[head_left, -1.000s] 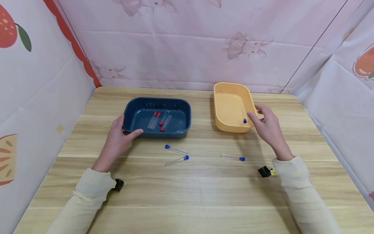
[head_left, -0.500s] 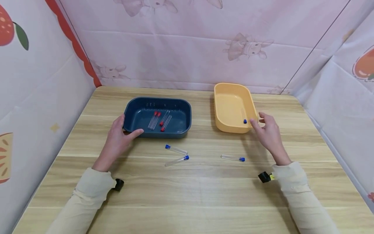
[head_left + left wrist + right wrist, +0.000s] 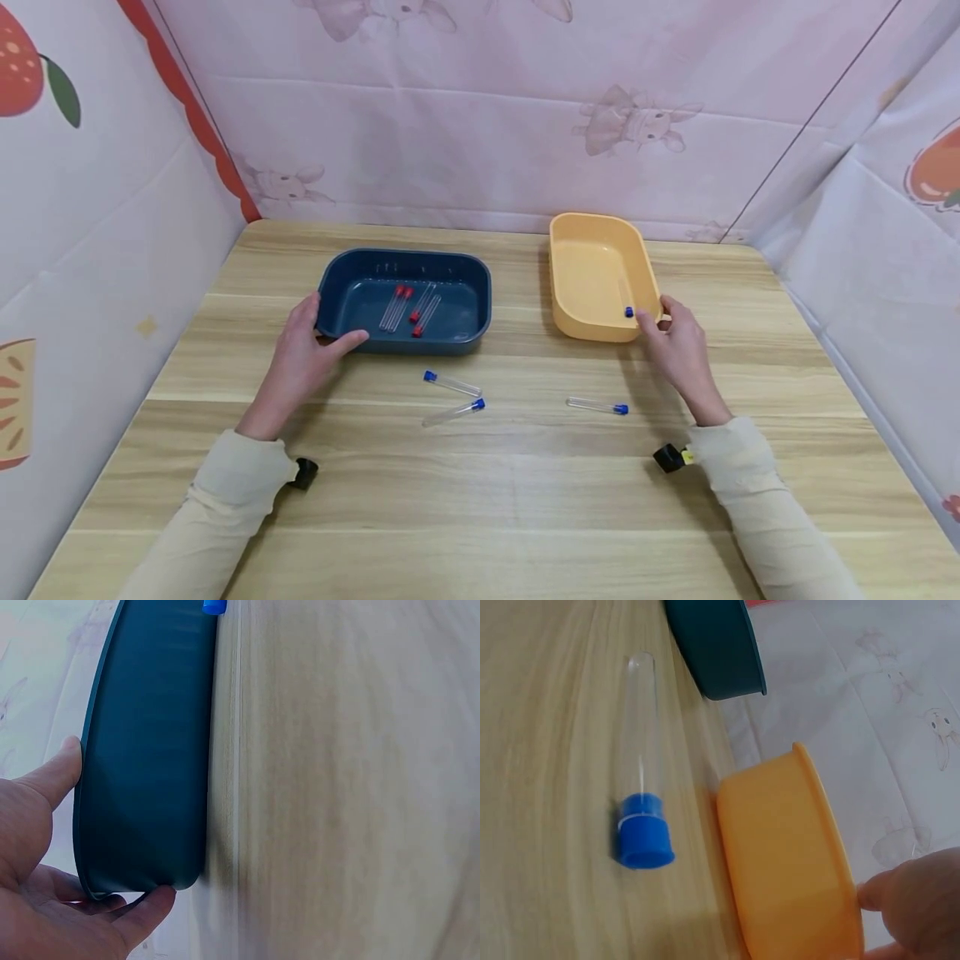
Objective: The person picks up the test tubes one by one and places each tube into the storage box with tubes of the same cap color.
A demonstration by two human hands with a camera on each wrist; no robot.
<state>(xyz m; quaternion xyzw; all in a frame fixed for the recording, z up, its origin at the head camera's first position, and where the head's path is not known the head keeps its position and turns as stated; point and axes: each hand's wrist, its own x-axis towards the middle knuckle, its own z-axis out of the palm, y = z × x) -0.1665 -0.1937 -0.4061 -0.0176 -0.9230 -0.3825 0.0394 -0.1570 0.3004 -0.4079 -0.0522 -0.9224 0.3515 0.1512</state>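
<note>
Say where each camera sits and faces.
Head: on the head, facing forward and down at the table; left hand, right hand and sleeves show.
Left wrist: on that wrist, facing the navy bin; left hand shows.
Right wrist: on that wrist, facing a blue-capped tube and the yellow bin; right hand partly shows.
Both wrist views share the navy bin.

Compared with a second ago, the right hand [image 3: 678, 354] sits nearer the person along the yellow tray [image 3: 600, 329], fingers at its near right corner; the blue cap [image 3: 629, 312] now lies just left of the thumb tip.
</note>
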